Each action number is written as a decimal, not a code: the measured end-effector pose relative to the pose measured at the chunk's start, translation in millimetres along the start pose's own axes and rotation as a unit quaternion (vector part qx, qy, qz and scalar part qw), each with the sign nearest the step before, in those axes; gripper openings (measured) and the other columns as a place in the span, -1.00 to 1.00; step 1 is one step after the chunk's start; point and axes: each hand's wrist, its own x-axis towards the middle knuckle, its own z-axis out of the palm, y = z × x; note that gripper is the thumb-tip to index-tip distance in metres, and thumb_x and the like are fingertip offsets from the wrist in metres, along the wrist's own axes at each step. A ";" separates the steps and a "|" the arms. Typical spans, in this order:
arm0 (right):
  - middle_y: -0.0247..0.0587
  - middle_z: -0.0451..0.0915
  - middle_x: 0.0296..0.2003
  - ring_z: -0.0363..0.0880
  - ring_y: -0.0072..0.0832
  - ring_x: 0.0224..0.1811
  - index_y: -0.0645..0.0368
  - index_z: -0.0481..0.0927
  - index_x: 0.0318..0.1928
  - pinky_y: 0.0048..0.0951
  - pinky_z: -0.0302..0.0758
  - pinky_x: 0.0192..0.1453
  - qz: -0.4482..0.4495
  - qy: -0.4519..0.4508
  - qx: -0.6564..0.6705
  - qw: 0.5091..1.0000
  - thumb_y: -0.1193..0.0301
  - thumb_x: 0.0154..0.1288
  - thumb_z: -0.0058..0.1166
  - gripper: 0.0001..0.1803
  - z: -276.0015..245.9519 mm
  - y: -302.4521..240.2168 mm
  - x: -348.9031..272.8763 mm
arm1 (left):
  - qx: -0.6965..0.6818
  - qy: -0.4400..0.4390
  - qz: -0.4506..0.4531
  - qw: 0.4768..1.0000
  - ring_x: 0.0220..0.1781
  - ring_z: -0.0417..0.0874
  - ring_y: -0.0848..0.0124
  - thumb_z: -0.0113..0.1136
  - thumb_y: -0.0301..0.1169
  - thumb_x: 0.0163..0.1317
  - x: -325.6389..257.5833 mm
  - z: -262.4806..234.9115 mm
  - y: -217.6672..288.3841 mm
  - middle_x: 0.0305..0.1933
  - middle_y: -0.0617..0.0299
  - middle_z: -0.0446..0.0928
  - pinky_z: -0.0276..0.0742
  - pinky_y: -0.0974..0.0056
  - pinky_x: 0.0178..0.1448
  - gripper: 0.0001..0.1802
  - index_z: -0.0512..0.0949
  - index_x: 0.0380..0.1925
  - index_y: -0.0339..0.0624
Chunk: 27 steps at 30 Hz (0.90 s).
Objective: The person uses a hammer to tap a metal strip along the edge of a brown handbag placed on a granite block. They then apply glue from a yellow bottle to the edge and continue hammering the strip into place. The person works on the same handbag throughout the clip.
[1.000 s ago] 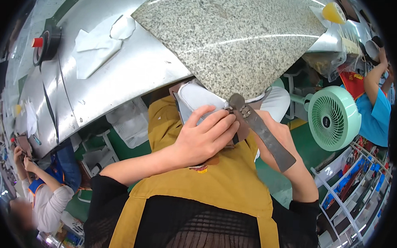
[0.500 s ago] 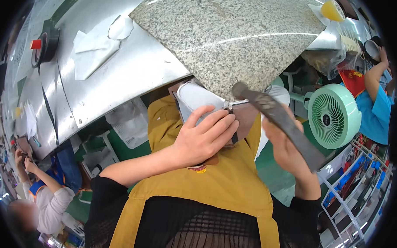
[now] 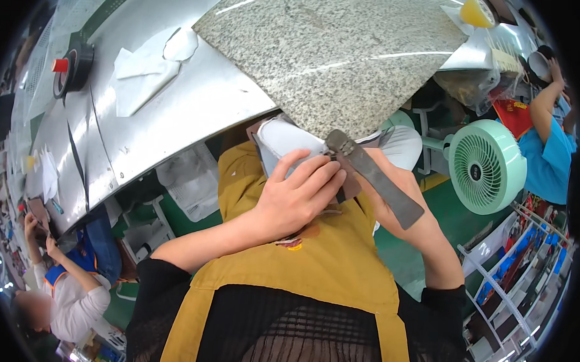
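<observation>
My left hand [image 3: 292, 200] presses its fingers down on a brown piece with a white lining [image 3: 286, 140], which rests on my lap against the near corner of the stone slab [image 3: 332, 61]. In my right hand [image 3: 399, 175] is a dark metal hammer [image 3: 385, 189] with a long flat head. Its blunt end lies just beside my left fingertips, over the edge of the piece. The hammer's handle is hidden by the hand, and much of the piece is covered by my fingers.
White scraps [image 3: 143, 74] and a black roll [image 3: 75, 70] are on the metal table [image 3: 203, 108] at left. A yellow roll [image 3: 476, 12] sits at the far right. A green fan [image 3: 485, 167] and a wire rack [image 3: 516, 291] stand at right. Other people sit on both sides.
The hammer in my right hand has come down and to the left, its blunt end now next to my left fingertips. My left hand has hardly moved.
</observation>
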 end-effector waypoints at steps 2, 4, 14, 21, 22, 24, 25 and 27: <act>-0.07 0.58 -0.30 0.60 -0.07 -0.28 0.19 0.45 0.04 -0.26 0.51 -0.22 -0.049 0.013 -0.019 0.999 0.55 0.27 -0.03 -0.69 -2.4 2.9 -0.2 | 0.011 -0.010 -0.008 1.000 0.05 0.51 0.35 0.13 -0.43 -0.03 -2.1 -1.1 2.8 -0.06 0.22 0.49 0.35 0.07 0.19 -0.66 0.57 -0.18 -0.21; -0.07 0.57 -0.32 0.58 -0.08 -0.32 0.21 0.45 0.03 -0.30 0.49 -0.27 -0.079 0.050 -0.007 0.996 0.55 0.28 -0.03 -0.70 -10.7 3.4 -1.2 | 0.021 -0.016 -0.006 1.000 0.04 0.52 0.35 0.23 -0.39 -0.15 -3.6 -0.9 2.3 -0.05 0.24 0.50 0.33 0.08 0.19 -0.55 0.58 -0.14 -0.16; -0.08 0.51 -0.28 0.49 -0.33 -0.38 0.23 0.43 0.10 -0.45 0.45 -0.25 0.002 0.095 0.061 0.994 0.56 0.36 -0.09 -0.69 -5.5 16.3 -20.8 | 0.026 -0.035 -0.036 0.998 0.11 0.47 0.32 0.11 -0.40 0.00 0.8 -2.8 13.3 0.02 0.19 0.46 0.27 0.05 0.25 -0.63 0.55 -0.12 -0.18; -0.28 0.46 -0.46 0.48 -0.44 -0.42 0.21 0.46 0.03 -0.47 0.43 -0.30 0.051 0.185 0.086 0.978 0.41 0.39 -0.07 -0.74 -29.0 24.9 -2.2 | 0.065 -0.016 -0.038 0.997 0.24 0.43 0.26 0.19 -0.51 -0.09 -6.1 2.0 14.5 0.24 0.16 0.41 0.19 0.02 0.37 -0.49 0.53 -0.01 -0.09; -0.22 0.50 -0.41 0.53 -0.33 -0.37 0.19 0.47 0.01 -0.40 0.46 -0.27 0.019 0.209 -0.010 0.978 0.36 0.36 -0.02 -0.73 -34.7 34.5 4.1 | 0.065 -0.023 -0.032 0.997 0.25 0.43 0.29 0.19 -0.51 -0.06 -6.3 1.9 13.8 0.22 0.21 0.44 0.16 0.02 0.40 -0.50 0.53 0.00 -0.08; -0.15 0.54 -0.31 0.59 -0.18 -0.27 0.17 0.47 -0.02 -0.29 0.49 -0.22 -0.019 0.242 -0.145 0.959 0.30 0.30 0.05 -0.70 -44.0 51.3 19.1 | 0.043 -0.018 -0.029 0.999 0.21 0.47 0.33 0.19 -0.52 -0.06 -6.3 -8.7 10.6 0.18 0.25 0.48 0.21 0.03 0.39 -0.51 0.54 -0.02 -0.08; -0.13 0.55 -0.26 0.59 -0.13 -0.23 0.16 0.48 -0.03 -0.25 0.50 -0.20 -0.033 0.246 -0.178 0.952 0.27 0.28 0.07 -0.68 -42.6 53.8 32.6 | 0.040 -0.014 -0.039 0.998 0.18 0.50 0.35 0.19 -0.54 -0.06 -12.4 -17.5 6.4 0.15 0.27 0.51 0.25 0.04 0.39 -0.52 0.54 -0.02 -0.08; -0.12 0.54 -0.19 0.58 -0.09 -0.19 0.15 0.49 -0.04 -0.21 0.52 -0.17 -0.042 0.255 -0.231 0.938 0.22 0.25 0.10 -0.65 -47.4 61.1 46.7 | 0.011 -0.009 -0.051 0.999 0.11 0.55 0.36 0.16 -0.53 -0.01 -17.3 -38.1 -0.2 0.07 0.26 0.56 0.31 0.10 0.34 -0.56 0.53 -0.03 -0.10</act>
